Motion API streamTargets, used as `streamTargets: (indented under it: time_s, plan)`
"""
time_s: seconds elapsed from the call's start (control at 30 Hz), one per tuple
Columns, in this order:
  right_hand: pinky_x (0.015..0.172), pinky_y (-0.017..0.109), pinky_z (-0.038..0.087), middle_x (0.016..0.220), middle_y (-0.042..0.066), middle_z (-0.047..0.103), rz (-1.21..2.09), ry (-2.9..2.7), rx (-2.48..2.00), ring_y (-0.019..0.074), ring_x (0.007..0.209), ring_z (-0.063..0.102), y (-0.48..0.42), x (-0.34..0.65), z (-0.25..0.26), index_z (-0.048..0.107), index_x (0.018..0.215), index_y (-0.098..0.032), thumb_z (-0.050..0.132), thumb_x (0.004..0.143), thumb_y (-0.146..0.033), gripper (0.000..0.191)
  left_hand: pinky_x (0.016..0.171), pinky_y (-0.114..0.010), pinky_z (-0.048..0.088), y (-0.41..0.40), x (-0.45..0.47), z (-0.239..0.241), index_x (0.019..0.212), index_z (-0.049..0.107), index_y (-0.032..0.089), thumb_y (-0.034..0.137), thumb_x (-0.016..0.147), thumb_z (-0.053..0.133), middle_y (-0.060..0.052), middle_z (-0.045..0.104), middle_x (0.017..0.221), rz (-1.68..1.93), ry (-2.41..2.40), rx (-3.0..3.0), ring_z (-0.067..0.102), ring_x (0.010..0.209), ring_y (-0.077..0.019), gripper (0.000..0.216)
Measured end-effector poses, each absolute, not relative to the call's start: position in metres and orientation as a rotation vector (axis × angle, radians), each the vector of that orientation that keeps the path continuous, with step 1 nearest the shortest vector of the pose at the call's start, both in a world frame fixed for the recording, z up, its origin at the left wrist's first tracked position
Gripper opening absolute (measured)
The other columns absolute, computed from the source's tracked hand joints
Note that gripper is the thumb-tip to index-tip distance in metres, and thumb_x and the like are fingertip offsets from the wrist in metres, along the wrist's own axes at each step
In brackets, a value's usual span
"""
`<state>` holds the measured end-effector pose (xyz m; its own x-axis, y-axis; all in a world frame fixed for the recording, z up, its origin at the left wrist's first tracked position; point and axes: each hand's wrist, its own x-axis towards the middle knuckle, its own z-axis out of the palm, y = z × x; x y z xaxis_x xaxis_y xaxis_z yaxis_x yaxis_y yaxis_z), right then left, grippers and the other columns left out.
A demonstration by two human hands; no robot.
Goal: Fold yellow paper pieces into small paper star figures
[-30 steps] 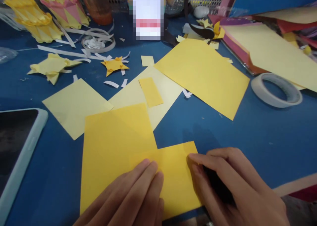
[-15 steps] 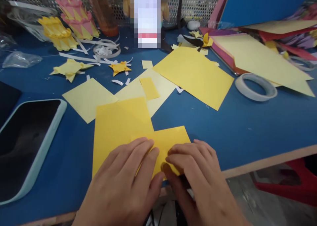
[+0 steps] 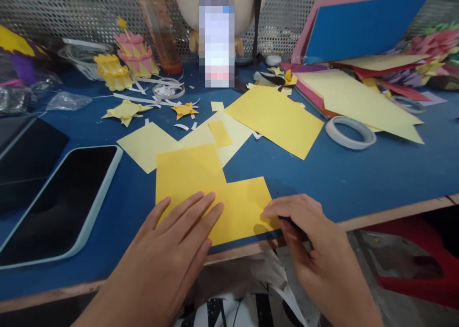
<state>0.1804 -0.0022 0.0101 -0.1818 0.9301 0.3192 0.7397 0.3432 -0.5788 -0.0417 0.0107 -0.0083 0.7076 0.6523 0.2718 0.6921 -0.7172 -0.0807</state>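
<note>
My left hand (image 3: 179,241) lies flat with its fingers spread across a strip-like piece of yellow paper (image 3: 240,207) near the table's front edge. Another, squarer yellow sheet (image 3: 190,164) lies beside it, partly covered by the same hand. At the strip's right end, my right hand (image 3: 308,250) has curled fingers and a thumb closed at the near corner. The index fingertip rests on the paper; whether the thumb is under the edge is hard to see. Whether this paper is doubled over cannot be made out.
Pale yellow squares (image 3: 148,147) and a large yellow sheet (image 3: 276,119) lie beyond my hands. A tape roll (image 3: 350,133) sits to the right, a phone (image 3: 60,207) to the left. Paper stars (image 3: 126,112), scraps and tiered paper models (image 3: 136,54) stand farther back.
My right hand has slid right, away from my left hand, to the paper's right end. My left fingers have spread flatter. The camera view has shifted and tilted up slightly.
</note>
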Motion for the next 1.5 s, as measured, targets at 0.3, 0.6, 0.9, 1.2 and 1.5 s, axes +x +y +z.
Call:
streamTargets:
  time_s: [0.3,0.6,0.9,1.2,1.5]
  plan:
    - [0.064,0.029,0.037,0.076,0.001,0.056,0.593,-2.124,-1.260,0.0149,0.069,0.045,0.000,0.123,0.002,0.045,0.077,-0.018,0.039,0.085,-0.004,0.017,0.100,-0.037,0.041,0.012,-0.046,-0.008,0.137,0.039,0.020,0.017,0.093,0.032,-0.003,0.051,0.139,-0.373,-1.226,-2.878,0.049,0.125,-0.0191,0.045]
    - [0.064,0.031,0.034,0.080,0.002,0.049,0.681,-2.181,-1.302,0.0169,0.072,0.040,0.002,0.117,0.005,0.036,0.081,-0.020,0.032,0.084,-0.006,0.016,0.101,-0.039,0.035,0.009,-0.045,-0.014,0.138,0.034,0.019,0.014,0.093,0.031,-0.004,0.052,0.137,-0.495,-1.297,-2.878,0.048,0.126,-0.0191,0.046]
    - [0.076,0.032,0.035,0.089,-0.001,0.049,0.914,-2.191,-1.371,0.0157,0.079,0.042,0.004,0.147,0.017,0.035,0.091,-0.024,0.036,0.077,0.001,0.029,0.087,-0.034,0.045,0.016,-0.042,-0.003,0.123,0.052,0.014,0.015,0.091,0.033,-0.007,0.062,0.126,-0.440,-1.115,-2.756,0.059,0.114,-0.0192,0.038]
    - [0.073,0.028,0.030,0.078,-0.005,0.044,0.945,-2.134,-1.550,0.0126,0.072,0.041,0.009,0.170,0.019,0.037,0.091,-0.025,0.038,0.067,0.009,0.042,0.107,-0.033,0.025,0.008,-0.048,-0.018,0.138,0.037,0.021,0.017,0.094,0.031,0.002,0.048,0.141,-0.409,-1.253,-2.819,0.040,0.131,-0.0134,0.044]
    - [0.067,0.025,0.034,0.081,-0.003,0.050,0.720,-2.183,-1.543,0.0130,0.072,0.046,0.010,0.197,0.017,0.043,0.091,-0.025,0.036,0.070,0.007,0.038,0.103,-0.039,0.038,0.010,-0.048,-0.015,0.138,0.038,0.020,0.019,0.094,0.032,-0.002,0.051,0.139,-0.389,-1.263,-2.827,0.046,0.127,-0.0187,0.044]
